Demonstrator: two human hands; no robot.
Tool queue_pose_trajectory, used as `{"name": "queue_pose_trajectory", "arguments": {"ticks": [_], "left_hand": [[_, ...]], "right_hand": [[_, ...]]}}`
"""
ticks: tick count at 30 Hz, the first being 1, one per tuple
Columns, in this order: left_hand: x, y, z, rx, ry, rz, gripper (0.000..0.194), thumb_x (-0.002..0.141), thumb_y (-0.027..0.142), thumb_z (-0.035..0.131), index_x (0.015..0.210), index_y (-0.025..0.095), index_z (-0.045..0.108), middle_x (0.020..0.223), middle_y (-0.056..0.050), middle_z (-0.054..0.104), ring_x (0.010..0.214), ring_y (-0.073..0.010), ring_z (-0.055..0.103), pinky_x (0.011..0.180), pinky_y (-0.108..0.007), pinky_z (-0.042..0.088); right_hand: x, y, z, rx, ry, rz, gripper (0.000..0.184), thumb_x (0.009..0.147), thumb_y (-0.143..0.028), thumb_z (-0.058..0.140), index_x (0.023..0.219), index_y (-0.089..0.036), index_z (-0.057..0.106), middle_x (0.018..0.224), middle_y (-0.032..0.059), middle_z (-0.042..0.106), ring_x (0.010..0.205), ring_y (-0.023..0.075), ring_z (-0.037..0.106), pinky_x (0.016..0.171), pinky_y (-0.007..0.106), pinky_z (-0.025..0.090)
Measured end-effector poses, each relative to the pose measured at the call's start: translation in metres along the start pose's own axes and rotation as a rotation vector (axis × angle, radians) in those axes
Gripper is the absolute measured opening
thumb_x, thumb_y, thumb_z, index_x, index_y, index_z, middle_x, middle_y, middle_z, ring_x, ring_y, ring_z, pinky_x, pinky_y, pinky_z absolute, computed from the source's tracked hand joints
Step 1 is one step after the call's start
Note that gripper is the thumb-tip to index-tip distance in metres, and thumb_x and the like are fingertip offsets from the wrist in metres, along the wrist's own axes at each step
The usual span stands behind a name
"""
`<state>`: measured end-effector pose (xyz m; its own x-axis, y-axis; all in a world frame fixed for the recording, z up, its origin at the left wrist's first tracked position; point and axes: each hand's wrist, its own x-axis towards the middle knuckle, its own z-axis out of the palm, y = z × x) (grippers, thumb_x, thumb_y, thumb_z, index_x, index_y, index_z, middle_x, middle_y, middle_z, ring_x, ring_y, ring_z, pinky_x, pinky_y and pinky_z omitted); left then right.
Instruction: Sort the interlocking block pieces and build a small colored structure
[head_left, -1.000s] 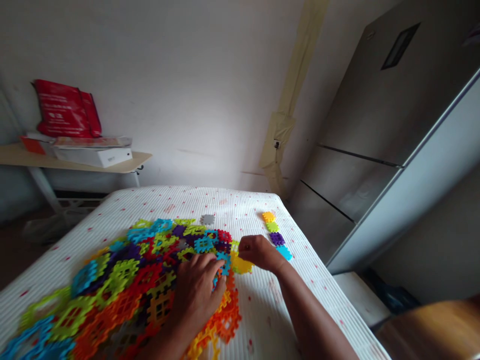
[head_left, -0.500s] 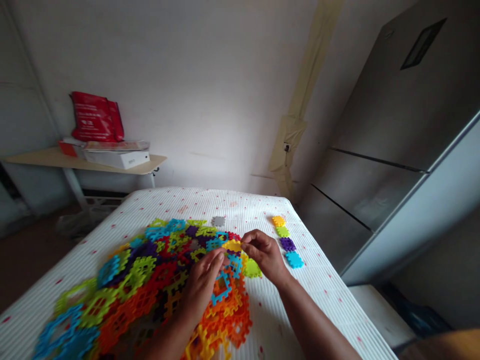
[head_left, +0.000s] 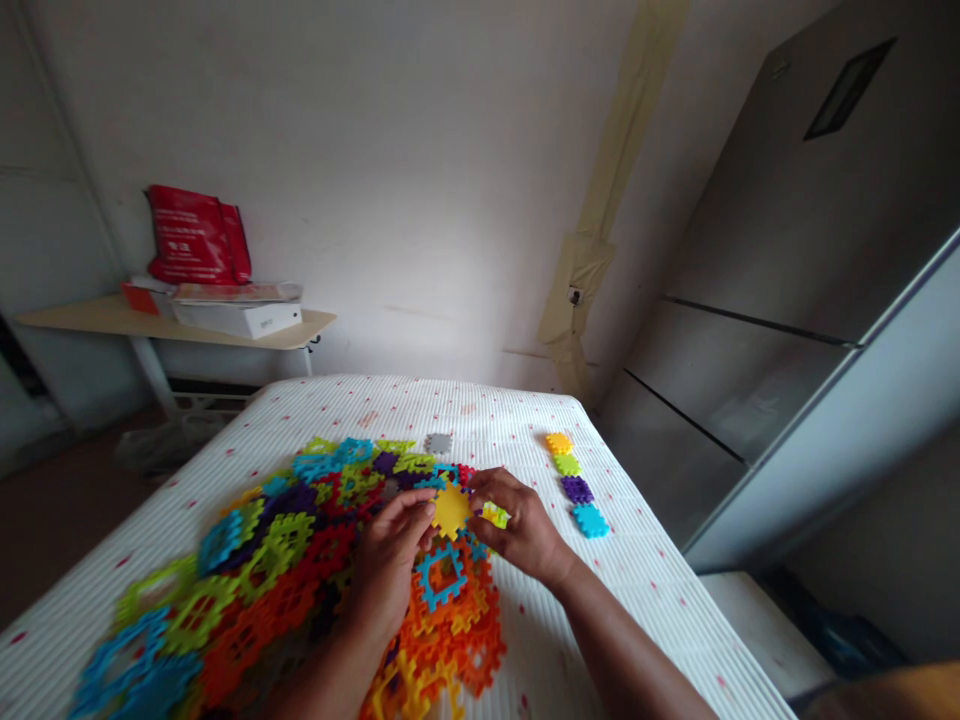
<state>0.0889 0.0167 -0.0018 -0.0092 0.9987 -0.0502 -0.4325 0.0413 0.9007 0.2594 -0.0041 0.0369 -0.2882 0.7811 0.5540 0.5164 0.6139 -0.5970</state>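
Plastic pieces (head_left: 283, 545), flat, notched and coloured green, blue, red, purple and orange, spread in a loose heap from the left to beneath our hands. Our left hand (head_left: 386, 565) is over the heap, thumb and fingers closed together on the left edge of a flat yellow plastic tile (head_left: 451, 511) with toothed sides. That tile is between our two hands, its broad face turned toward us. Our right hand (head_left: 519, 515) curls at the opposite edge, thumb and forefinger a little apart and seeming to pinch it; how firmly, we cannot tell. We judge that a light hold on both edges serves best, wrists steady, fingertips clear of the free teeth.

Below is a white ribbed cloth (head_left: 499, 422) with small red marks. On it, a grey square plastic tile (head_left: 439, 443) lies just beyond the heap; farther right, a line of four small square plastic tiles (head_left: 577, 489) runs yellow, green, purple, blue toward us.

Around us, from the left: a pale wooden table (head_left: 90, 316) bearing a shiny red bag (head_left: 191, 237) and a white box (head_left: 240, 318); a greyish-white wall (head_left: 420, 190); yellowish tape (head_left: 600, 220) around a socket (head_left: 575, 296); a tall silver-grey refrigerator (head_left: 757, 240)
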Motion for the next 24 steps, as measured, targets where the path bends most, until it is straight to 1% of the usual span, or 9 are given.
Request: {"name": "queue_pose_trajectory", "arguments": {"ticks": [2,4,7,10,13,16,19,21,24], "left_hand": [[0.001,-0.001,-0.001,0.021,0.016,0.002,0.035,0.06,0.04,0.077,0.084,0.017,0.064,0.064,0.004,0.061,0.054,-0.0087,0.051,0.052,-0.02,0.041],[0.001,-0.002,-0.002,0.034,0.025,0.003,0.037,0.058,0.041,0.077,0.083,0.017,0.063,0.065,0.002,0.063,0.057,-0.0108,0.055,0.054,-0.021,0.044],[0.0,-0.001,-0.001,0.036,0.022,0.01,0.037,0.056,0.04,0.078,0.08,0.017,0.061,0.067,0.002,0.064,0.059,-0.0123,0.058,0.057,-0.023,0.047],[0.0,-0.002,-0.002,0.033,0.015,0.005,0.034,0.055,0.037,0.078,0.075,0.018,0.058,0.065,0.003,0.062,0.059,-0.012,0.058,0.057,-0.023,0.048],[0.0,-0.003,-0.003,0.034,0.009,0.009,0.032,0.058,0.036,0.077,0.074,0.019,0.056,0.065,0.005,0.06,0.059,-0.0118,0.057,0.058,-0.023,0.049],[-0.002,-0.002,-0.004,0.049,-0.001,0.029,0.035,0.06,0.036,0.075,0.087,0.022,0.057,0.067,0.006,0.06,0.06,-0.0119,0.057,0.057,-0.023,0.048],[-0.003,0.0,-0.004,0.143,-0.024,0.048,0.043,0.066,0.041,0.07,0.104,0.024,0.06,0.068,0.005,0.06,0.059,-0.0116,0.055,0.055,-0.021,0.045],[-0.003,0.002,-0.004,0.218,-0.008,0.067,0.041,0.068,0.045,0.068,0.101,0.022,0.063,0.07,0.003,0.061,0.061,-0.013,0.055,0.055,-0.022,0.045],[-0.002,0.003,-0.003,0.243,0.033,0.078,0.04,0.064,0.048,0.069,0.092,0.02,0.064,0.067,0.002,0.06,0.061,-0.0154,0.056,0.054,-0.023,0.045]], "right_hand": [[0.0,-0.001,0.001,-0.052,0.025,0.027,0.014,0.079,-0.027,0.062,0.09,-0.02,0.059,0.099,0.0071,0.061,0.092,0.0178,0.058,0.082,0.031,0.048],[0.0,-0.003,0.003,-0.145,0.048,0.054,0.028,0.075,-0.034,0.066,0.097,-0.019,0.058,0.097,0.0075,0.061,0.092,0.0207,0.057,0.082,0.034,0.047],[0.0,-0.007,0.007,-0.282,0.041,0.064,0.045,0.072,-0.042,0.068,0.109,-0.019,0.056,0.102,0.01,0.061,0.096,0.0245,0.055,0.083,0.038,0.045],[0.0,-0.008,0.012,-0.388,-0.011,0.065,0.045,0.077,-0.039,0.064,0.116,-0.019,0.054,0.106,0.0109,0.061,0.097,0.0252,0.053,0.083,0.04,0.042],[0.0,-0.008,0.014,-0.433,-0.059,0.056,0.04,0.079,-0.032,0.062,0.117,-0.02,0.055,0.106,0.0096,0.063,0.097,0.0247,0.052,0.082,0.039,0.04],[0.0,-0.008,0.013,-0.429,-0.078,0.005,0.043,0.078,-0.027,0.062,0.12,-0.022,0.054,0.108,0.008,0.063,0.098,0.0238,0.052,0.083,0.038,0.037],[0.001,-0.009,0.012,-0.412,-0.1,-0.053,0.046,0.077,-0.022,0.061,0.122,-0.023,0.053,0.107,0.0074,0.064,0.098,0.0231,0.053,0.085,0.038,0.036],[0.001,-0.01,0.012,-0.391,-0.094,-0.049,0.044,0.077,-0.023,0.061,0.12,-0.023,0.054,0.107,0.0072,0.064,0.099,0.0233,0.053,0.086,0.038,0.037],[0.0,-0.012,0.016,-0.374,-0.029,0.028,0.04,0.077,-0.03,0.06,0.116,-0.022,0.055,0.108,0.0084,0.062,0.099,0.0242,0.054,0.084,0.038,0.041]]}}
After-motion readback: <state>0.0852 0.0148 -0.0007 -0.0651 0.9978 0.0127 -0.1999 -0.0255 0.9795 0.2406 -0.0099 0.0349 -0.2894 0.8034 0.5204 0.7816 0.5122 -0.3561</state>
